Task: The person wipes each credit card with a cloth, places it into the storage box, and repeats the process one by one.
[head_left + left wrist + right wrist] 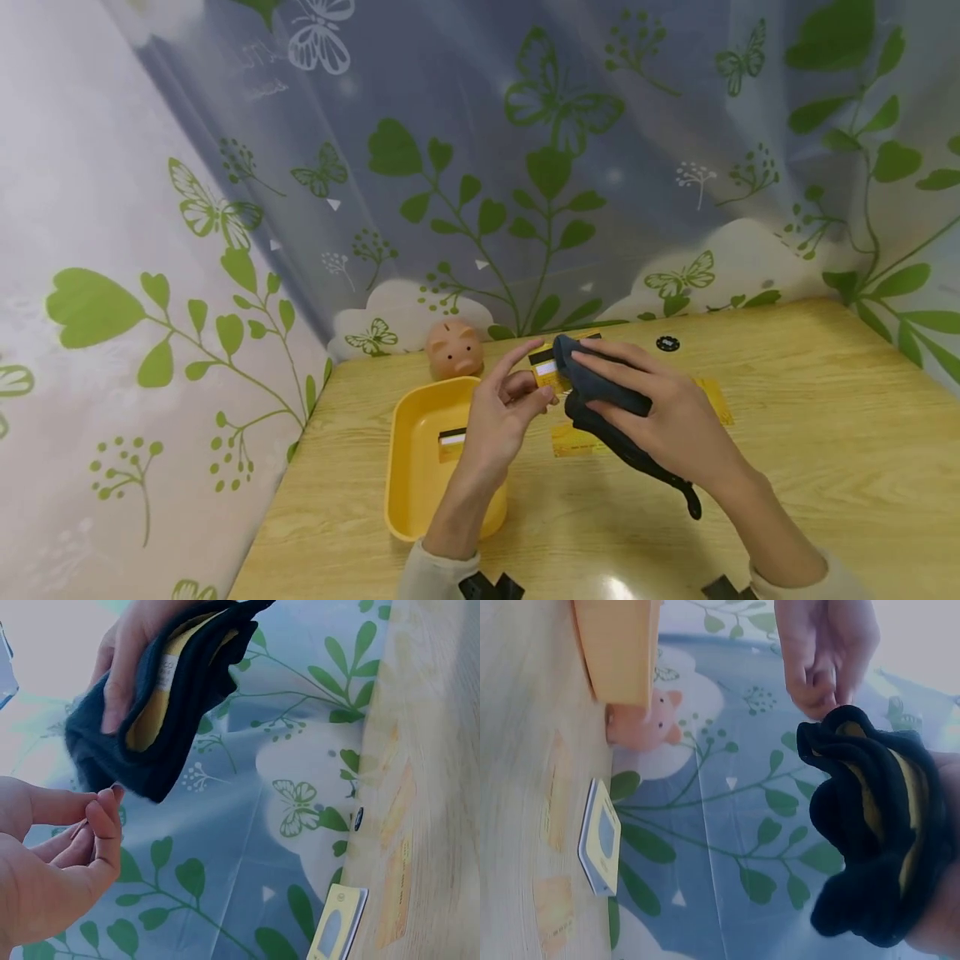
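Note:
My left hand (498,417) pinches a yellow card (543,371) with a black stripe and a white panel, like a bank card. A folded dark blue cloth (607,392) covers the card's right part; yellow shows inside the folds of the cloth (154,712), along with a white label. From the right, my right hand (667,408) grips this cloth, fingers bent over it. A thin black end hangs from it towards the table. In the right wrist view, my left fingertips (821,701) meet the upper end of the cloth (870,795); the card is hardly visible there.
Below my left forearm stands a yellow tray (397,467) with a similar striped card (452,444) inside. Behind it sits a pink piggy bank (453,350). Gold paper slips (573,442), a black chip (667,343) and a yellow box (600,836) are on the wooden table.

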`<state>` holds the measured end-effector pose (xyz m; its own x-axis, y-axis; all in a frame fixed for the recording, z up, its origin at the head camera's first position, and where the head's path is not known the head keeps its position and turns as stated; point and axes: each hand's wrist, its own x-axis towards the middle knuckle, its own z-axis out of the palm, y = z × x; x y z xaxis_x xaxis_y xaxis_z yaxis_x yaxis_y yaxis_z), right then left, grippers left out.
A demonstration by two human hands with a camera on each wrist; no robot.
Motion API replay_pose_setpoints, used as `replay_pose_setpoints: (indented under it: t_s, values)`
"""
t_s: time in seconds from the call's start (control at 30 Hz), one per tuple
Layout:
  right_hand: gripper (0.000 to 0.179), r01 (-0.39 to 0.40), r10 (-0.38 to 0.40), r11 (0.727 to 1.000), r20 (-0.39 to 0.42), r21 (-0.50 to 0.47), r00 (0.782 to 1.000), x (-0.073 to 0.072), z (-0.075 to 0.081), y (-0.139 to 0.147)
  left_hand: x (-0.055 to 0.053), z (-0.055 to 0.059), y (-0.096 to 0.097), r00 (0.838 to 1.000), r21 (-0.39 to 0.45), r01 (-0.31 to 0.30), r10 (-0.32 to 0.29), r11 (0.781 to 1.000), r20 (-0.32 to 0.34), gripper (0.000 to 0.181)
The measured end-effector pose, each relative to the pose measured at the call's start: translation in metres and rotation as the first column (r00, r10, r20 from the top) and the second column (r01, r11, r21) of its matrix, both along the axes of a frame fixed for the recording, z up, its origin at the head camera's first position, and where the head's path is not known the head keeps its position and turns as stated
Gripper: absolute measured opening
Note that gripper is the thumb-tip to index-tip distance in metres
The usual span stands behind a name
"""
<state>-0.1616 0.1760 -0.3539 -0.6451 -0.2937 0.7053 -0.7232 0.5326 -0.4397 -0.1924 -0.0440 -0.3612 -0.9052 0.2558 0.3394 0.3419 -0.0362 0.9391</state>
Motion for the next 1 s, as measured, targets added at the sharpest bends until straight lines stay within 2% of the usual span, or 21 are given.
replay_pose_setpoints:
  t_s: [0.37,0.6,0.73,0.83,1.0]
  values:
    - [0.073,0.073,-0.074,0.997,-0.024,-0.024,0.997,-0.005,0.004,0.018,-0.003,0.004,-0.01,1.0,-0.016,0.022,-0.022,1.0,0.011,0.06]
    - [0.07,0.124,-0.125,0.992,-0.019,-0.023,0.992,-0.006,0.008,0.03,-0.006,0.002,-0.012,1.0,-0.026,-0.007,0.007,1.0,0.018,0.06]
    - [0.071,0.131,-0.132,0.99,-0.017,-0.055,0.991,-0.004,0.012,0.038,-0.008,0.001,-0.012,1.0,-0.038,-0.011,0.011,0.999,0.012,0.058]
    - [0.073,0.099,-0.1,0.992,-0.007,-0.082,0.995,-0.001,0.015,0.038,-0.008,0.001,-0.012,1.0,-0.043,-0.012,0.012,0.999,0.011,0.058]
    - [0.073,-0.018,0.018,0.997,0.0,-0.071,1.0,0.005,0.016,0.02,-0.006,0.001,-0.01,1.0,-0.042,-0.008,0.009,0.999,0.015,0.061]
